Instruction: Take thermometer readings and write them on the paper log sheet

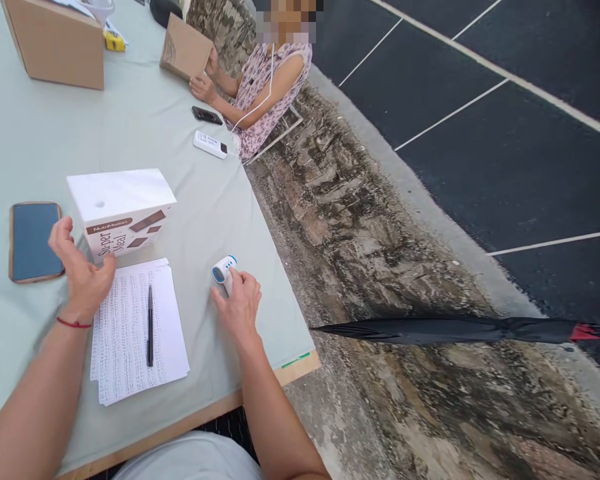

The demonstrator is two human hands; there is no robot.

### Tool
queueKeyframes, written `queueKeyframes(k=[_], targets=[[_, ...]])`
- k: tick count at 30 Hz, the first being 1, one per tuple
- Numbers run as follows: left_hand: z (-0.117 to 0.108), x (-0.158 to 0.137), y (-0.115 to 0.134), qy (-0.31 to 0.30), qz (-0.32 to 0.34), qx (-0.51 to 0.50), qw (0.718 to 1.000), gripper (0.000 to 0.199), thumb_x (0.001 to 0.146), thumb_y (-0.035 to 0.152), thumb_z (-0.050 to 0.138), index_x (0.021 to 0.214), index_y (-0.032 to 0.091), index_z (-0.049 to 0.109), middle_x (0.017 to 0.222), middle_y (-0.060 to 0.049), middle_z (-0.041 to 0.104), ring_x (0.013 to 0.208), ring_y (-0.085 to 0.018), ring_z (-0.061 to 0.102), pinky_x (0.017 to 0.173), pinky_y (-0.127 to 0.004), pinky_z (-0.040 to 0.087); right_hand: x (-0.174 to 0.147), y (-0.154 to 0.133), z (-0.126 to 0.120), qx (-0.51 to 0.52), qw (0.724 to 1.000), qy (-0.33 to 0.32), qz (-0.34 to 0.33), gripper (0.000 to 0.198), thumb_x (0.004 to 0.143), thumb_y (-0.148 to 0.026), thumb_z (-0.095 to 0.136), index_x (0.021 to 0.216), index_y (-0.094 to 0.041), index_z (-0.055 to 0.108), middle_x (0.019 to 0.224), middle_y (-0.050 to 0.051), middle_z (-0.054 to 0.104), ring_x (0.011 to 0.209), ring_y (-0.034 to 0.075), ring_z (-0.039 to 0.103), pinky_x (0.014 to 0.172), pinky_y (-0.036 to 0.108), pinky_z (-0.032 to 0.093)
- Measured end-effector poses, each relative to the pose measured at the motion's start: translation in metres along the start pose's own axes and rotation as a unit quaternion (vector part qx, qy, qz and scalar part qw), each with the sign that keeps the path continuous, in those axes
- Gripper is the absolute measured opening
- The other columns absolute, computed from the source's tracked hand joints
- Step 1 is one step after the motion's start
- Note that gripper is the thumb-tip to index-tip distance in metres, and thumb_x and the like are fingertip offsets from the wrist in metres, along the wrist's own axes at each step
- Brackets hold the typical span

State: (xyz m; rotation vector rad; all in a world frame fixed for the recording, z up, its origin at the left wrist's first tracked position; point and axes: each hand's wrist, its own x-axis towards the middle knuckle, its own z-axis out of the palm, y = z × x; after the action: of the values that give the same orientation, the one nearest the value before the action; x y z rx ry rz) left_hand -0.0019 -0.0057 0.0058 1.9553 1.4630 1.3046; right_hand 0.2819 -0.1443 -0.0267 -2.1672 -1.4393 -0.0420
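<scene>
A white box (125,193) printed "NutriMotion" and "Super Meal" stands on the table in front of me. My left hand (83,273) is at its near left corner, fingers apart, with the thumb close to the printed side; whether it touches the box I cannot tell. My right hand (240,300) is closed around the handle of a white and blue infrared thermometer (224,269), low over the cloth. Between my hands lies a stack of printed sheets (125,333) with a black pen (150,327) on top. A phone (36,241) lies left of the box.
Across the table (145,127), a person (275,87) holds a brown cardboard box (186,47). Near them lie a dark phone (207,115) and a white device (210,144). A large carton (65,50) stands far left. A folded black umbrella (430,330) sticks out beyond the right edge.
</scene>
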Motion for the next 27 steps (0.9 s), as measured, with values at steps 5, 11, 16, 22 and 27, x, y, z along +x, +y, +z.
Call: queueKeyframes(k=[5, 11, 16, 22, 27], targets=[[0.000, -0.008, 0.006, 0.193, 0.138, 0.060, 0.970, 0.050, 0.083, 0.018, 0.058, 0.131, 0.021, 0.043, 0.122, -0.011, 0.042, 0.121, -0.031, 0.050, 0.090, -0.056, 0.051, -0.017, -0.065, 0.018, 0.116, 0.944, -0.126, -0.281, 0.035, 0.102, -0.013, 0.050, 0.128, -0.027, 0.070, 0.100, 0.007, 0.060, 0.093, 0.022, 0.056, 0.085, 0.037, 0.046], [0.007, -0.011, 0.013, 0.109, 0.189, 0.065, 0.974, 0.022, 0.086, 0.021, 0.057, 0.106, 0.023, 0.050, 0.087, -0.004, 0.055, 0.085, -0.023, 0.061, 0.073, -0.043, 0.054, -0.008, -0.081, 0.022, 0.047, 0.896, -0.228, -0.378, 0.027, 0.103, -0.009, 0.055, 0.114, -0.026, 0.073, 0.096, 0.005, 0.059, 0.088, 0.020, 0.051, 0.084, 0.034, 0.041], [0.017, -0.014, 0.024, -0.056, 0.142, -0.011, 0.988, 0.012, 0.097, 0.027, 0.048, 0.098, 0.023, 0.060, 0.080, -0.004, 0.063, 0.068, -0.018, 0.061, 0.063, -0.034, 0.049, 0.012, -0.041, 0.005, 0.079, 0.908, -0.209, -0.355, 0.016, 0.106, -0.015, 0.049, 0.103, -0.020, 0.064, 0.092, 0.006, 0.061, 0.088, 0.021, 0.054, 0.084, 0.035, 0.041], [0.025, -0.024, 0.025, -0.189, 0.120, -0.007, 0.975, 0.030, 0.105, 0.031, 0.040, 0.100, 0.020, 0.068, 0.080, -0.004, 0.067, 0.066, -0.016, 0.060, 0.061, -0.029, 0.045, 0.034, -0.036, 0.012, 0.335, 0.941, -0.030, -0.022, 0.017, 0.090, -0.040, 0.058, 0.087, -0.024, 0.052, 0.077, 0.000, 0.058, 0.070, 0.018, 0.053, 0.070, 0.032, 0.044], [0.029, -0.033, 0.025, -0.334, 0.128, 0.136, 0.924, 0.030, 0.103, 0.027, 0.045, 0.116, 0.024, 0.072, 0.086, -0.005, 0.071, 0.072, -0.020, 0.066, 0.057, -0.029, 0.038, 0.040, -0.079, 0.036, 0.513, 0.847, -0.033, 0.135, 0.024, 0.074, -0.046, 0.060, 0.079, -0.025, 0.051, 0.067, -0.003, 0.058, 0.063, 0.015, 0.053, 0.065, 0.030, 0.045]])
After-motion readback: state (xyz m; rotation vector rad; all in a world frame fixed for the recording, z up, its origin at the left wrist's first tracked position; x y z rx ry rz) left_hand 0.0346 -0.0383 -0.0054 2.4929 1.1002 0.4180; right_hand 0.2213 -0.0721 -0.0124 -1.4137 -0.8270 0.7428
